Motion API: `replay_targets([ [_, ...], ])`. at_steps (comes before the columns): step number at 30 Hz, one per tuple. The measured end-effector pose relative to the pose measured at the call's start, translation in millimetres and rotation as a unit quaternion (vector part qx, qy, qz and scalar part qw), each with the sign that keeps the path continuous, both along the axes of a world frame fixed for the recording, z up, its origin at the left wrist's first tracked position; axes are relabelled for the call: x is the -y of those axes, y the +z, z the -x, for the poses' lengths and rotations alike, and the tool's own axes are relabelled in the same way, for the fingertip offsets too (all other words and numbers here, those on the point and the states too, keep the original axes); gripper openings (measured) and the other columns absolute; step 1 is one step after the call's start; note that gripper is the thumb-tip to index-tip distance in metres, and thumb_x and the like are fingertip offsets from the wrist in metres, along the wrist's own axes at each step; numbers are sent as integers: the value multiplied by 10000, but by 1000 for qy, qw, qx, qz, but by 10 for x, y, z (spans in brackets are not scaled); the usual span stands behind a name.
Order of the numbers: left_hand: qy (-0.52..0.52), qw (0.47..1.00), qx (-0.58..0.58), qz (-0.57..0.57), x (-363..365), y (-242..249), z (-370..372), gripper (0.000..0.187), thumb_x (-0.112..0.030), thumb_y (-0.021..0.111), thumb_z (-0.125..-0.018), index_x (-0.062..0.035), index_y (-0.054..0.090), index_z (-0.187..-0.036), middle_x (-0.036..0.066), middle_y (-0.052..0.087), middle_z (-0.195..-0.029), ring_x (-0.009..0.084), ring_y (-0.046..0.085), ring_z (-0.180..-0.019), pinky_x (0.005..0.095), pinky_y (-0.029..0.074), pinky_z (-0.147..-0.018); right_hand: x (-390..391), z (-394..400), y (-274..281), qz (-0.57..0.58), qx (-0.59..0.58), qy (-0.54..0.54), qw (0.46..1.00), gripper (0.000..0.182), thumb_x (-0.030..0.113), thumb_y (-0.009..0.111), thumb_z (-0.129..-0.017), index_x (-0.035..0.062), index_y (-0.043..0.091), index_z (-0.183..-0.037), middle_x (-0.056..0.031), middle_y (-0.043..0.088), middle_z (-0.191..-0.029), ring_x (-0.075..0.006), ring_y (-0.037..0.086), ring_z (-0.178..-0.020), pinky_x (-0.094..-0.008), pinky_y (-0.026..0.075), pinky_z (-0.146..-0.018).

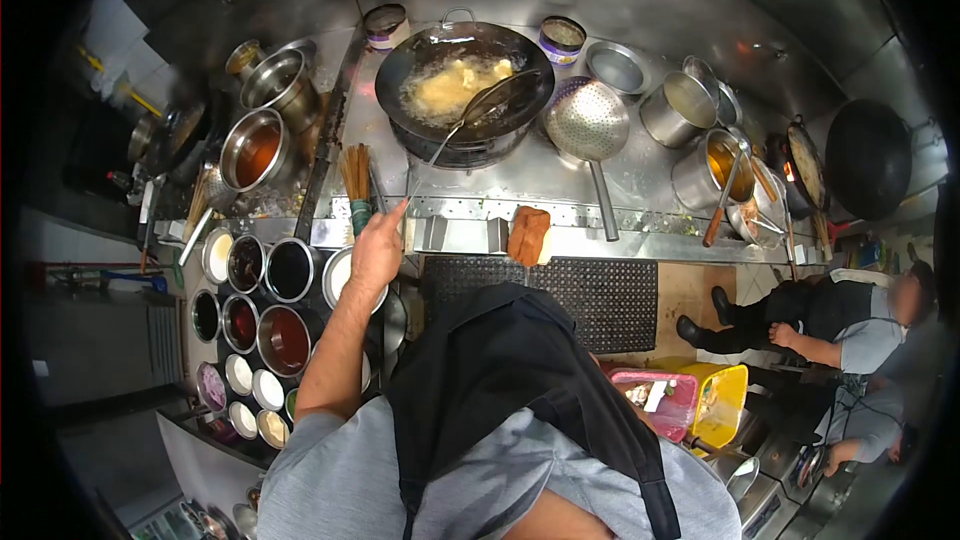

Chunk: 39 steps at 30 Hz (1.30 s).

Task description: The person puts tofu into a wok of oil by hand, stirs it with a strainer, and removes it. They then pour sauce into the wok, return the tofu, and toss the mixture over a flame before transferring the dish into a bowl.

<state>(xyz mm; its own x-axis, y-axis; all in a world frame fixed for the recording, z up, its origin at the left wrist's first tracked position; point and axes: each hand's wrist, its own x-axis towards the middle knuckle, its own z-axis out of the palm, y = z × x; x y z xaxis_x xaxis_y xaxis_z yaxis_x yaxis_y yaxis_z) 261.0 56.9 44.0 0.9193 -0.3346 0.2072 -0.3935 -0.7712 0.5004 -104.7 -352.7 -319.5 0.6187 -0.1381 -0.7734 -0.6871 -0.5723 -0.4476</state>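
Note:
My left hand (377,252) is closed around the end of a long-handled ladle (447,140). The ladle's broad dark head rests inside a large black wok (393,75) on the burner. Pale yellow pieces of food (455,85) bubble in oil there, to the left of the ladle head. A bamboo wok brush (357,180) with a green-wrapped grip stands just beyond my left hand. To the wok's right lies a perforated strainer (587,120), its handle pointing toward me. My right hand is not visible; my torso and black apron fill the lower middle.
Pots of sauces and seasonings (283,340) crowd the left side. A folded brown cloth (528,236) lies on the counter edge. Metal pots (680,108) stand at the right. Pink (680,405) and yellow bins (722,410) sit behind. Two other people (850,320) are at the right.

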Motion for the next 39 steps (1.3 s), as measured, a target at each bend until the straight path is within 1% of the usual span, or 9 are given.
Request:
replay_targets([
  [9, 62, 994, 17, -89, -286, -39, -182, 482, 5, 543, -809, -149, 566, -1265, 163, 604, -922, 369, 622, -810, 450, 515, -727, 184, 177, -488, 1, 27, 29, 999, 566, 452, 523, -869, 1, 602, -1201, -203, 611, -1220, -329, 570, -1153, -364, 429, -974],
  [14, 91, 990, 2, 106, -382, -153, -356, 518, 15, 508, -837, -113, 495, -1340, 247, 618, -1109, 401, 603, -1006, 427, 489, -841, 62, 62, -26, 1, 4, -37, 999, 575, 464, 537, -856, -4, 607, -1183, -214, 615, -1204, -334, 577, -1142, -373, 433, -958],
  [22, 174, 978, 16, 118, -307, -350, -1095, 450, -70, 490, -866, -75, 512, -1315, 254, 609, -1141, 413, 584, -1049, 434, 458, -905, 61, -246, 514, -37, -13, -63, 997, 544, 459, 548, -846, 30, 620, -1173, -197, 625, -1193, -327, 582, -1134, -380, 435, -947],
  [26, 201, 973, -28, 108, -187, -464, -1326, 440, -59, 485, -855, -46, 527, -1292, 245, 609, -1146, 416, 565, -1081, 410, 439, -948, 39, -280, 601, 38, 28, -50, 998, 477, 435, 550, -851, 62, 648, -1131, -175, 649, -1154, -307, 599, -1110, -375, 451, -922],
  [28, 144, 981, 97, 84, -322, -1083, -1632, 489, -49, 493, -837, -49, 508, -1327, 194, 670, -1024, 326, 655, -875, 396, 513, -729, 85, -166, 335, 9, 20, -77, 997, 482, 436, 544, -856, 62, 643, -1144, -177, 643, -1167, -304, 596, -1116, -369, 452, -925],
  [29, 138, 982, 97, 84, -268, -956, -1590, 489, -49, 493, -837, -49, 508, -1327, 194, 670, -1024, 326, 655, -875, 396, 513, -729, 104, -91, 170, 1, 19, -87, 996, 485, 436, 541, -859, 61, 641, -1150, -177, 640, -1173, -302, 595, -1119, -366, 453, -927],
  [31, 192, 883, -311, 293, -127, -448, -1350, 524, -46, 486, -857, -89, 468, -1379, 82, 618, -800, 179, 549, -577, 325, 424, -466, 131, 78, -182, -9, 19, -105, 994, 490, 436, 534, -864, 60, 636, -1162, -178, 633, -1186, -298, 593, -1125, -361, 455, -930],
  [32, 186, 847, -350, 356, -63, -313, -1262, 576, -35, 474, -876, -108, 380, -1440, -7, 482, -706, 63, 357, -484, 236, 274, -387, 164, 166, -375, -11, 20, -103, 994, 493, 437, 531, -867, 60, 633, -1168, -179, 630, -1193, -296, 592, -1128, -358, 455, -932],
  [39, 134, 787, -440, 411, -151, -118, -1268, 671, -18, 440, -877, -92, 201, -1500, 1, 485, -727, 70, 361, -479, 235, 275, -381, 197, 345, -668, 4, 46, -36, 998, 503, 439, 540, -868, 47, 633, -1170, -181, 639, -1177, -294, 602, -1114, -355, 464, -922],
])
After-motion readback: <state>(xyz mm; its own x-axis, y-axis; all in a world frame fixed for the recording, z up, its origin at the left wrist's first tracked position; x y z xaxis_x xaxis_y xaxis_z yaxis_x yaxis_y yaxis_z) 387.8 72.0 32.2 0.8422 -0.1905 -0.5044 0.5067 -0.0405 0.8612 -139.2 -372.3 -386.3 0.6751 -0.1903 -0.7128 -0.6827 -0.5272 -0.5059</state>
